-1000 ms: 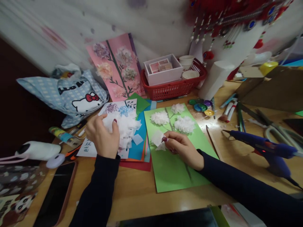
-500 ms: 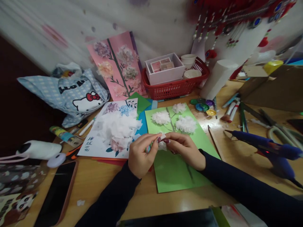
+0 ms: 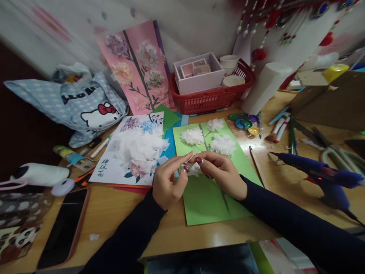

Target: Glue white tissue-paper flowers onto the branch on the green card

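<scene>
Above the green sheet (image 3: 205,205), my left hand (image 3: 170,180) and my right hand (image 3: 221,173) meet at the fingertips. A small bit of white paper shows between them, mostly hidden by the fingers. Both hands are closed in a pinch. On the green sheet are white ruffled paper flowers (image 3: 222,145) and a painted grey stem. Another white paper cluster (image 3: 194,169) lies just behind my fingers. To the left, a heap of white tissue pieces (image 3: 139,146) covers part of a white drawing (image 3: 110,167).
A blue glue gun (image 3: 313,167) with a red light lies at the right, near scissors (image 3: 333,152). Paint dishes (image 3: 243,122) and a red basket (image 3: 211,101) stand behind. A phone (image 3: 64,228) is at the front left, below a checkered bag (image 3: 82,102).
The camera view has shifted slightly. My fingertips have come closer together, and the white bit between them shows less than before.
</scene>
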A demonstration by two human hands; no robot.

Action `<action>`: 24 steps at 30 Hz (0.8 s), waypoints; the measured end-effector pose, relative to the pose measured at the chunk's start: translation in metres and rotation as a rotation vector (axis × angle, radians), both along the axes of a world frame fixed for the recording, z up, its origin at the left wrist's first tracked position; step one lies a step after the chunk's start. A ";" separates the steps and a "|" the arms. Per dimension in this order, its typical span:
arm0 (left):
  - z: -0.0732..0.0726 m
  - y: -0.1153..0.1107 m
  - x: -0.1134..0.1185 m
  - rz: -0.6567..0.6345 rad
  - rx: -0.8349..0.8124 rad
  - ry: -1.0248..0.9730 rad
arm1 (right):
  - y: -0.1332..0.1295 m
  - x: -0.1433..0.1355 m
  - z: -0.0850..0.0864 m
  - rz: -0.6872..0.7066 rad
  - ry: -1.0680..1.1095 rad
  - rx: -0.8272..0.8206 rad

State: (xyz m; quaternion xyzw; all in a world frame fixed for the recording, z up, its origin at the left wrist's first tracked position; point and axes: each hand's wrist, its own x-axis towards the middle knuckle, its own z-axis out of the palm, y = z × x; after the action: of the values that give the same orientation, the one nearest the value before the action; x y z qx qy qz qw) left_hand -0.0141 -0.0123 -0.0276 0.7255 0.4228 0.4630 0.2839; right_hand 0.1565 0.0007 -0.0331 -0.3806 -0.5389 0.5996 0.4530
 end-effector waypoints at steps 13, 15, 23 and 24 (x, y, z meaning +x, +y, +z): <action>0.001 0.008 0.005 0.159 -0.406 -0.406 | -0.002 -0.001 0.008 0.020 -0.010 0.010; 0.004 0.008 0.004 0.116 -0.421 -0.410 | -0.003 -0.001 0.007 0.037 -0.022 0.023; 0.001 0.009 0.002 0.031 -0.281 -0.326 | -0.003 0.002 -0.002 0.010 -0.004 0.019; 0.000 0.011 0.000 0.086 -0.285 -0.329 | -0.002 0.002 -0.003 -0.026 0.013 0.010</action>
State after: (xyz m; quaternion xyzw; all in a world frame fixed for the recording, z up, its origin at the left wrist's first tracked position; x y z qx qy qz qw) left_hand -0.0139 -0.0015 -0.0280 0.5741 0.4625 0.5223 0.4286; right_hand 0.1582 -0.0010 -0.0365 -0.3811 -0.5340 0.5935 0.4663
